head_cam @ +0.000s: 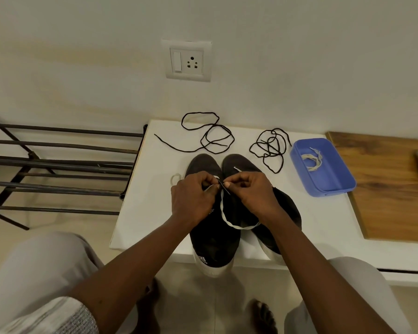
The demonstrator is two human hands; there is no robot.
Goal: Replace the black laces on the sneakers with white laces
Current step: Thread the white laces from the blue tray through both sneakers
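Two black sneakers with white soles stand side by side on the white table (143,213), heels toward me: the left sneaker (215,239) and the right sneaker (285,210). My left hand (191,201) and my right hand (253,191) meet over the left sneaker's eyelets, both pinching a white lace (223,213) that loops down across the shoes. Two loose black laces lie behind the toes, one (210,133) at the left and one (270,148) at the right. Another white lace (313,160) sits in the blue tray (333,186).
A dark metal shoe rack (58,165) stands to the left of the table. A wooden board (391,179) lies at the right under the tray's edge. A wall socket (188,61) is on the wall behind. My knees and bare feet are below the table's front edge.
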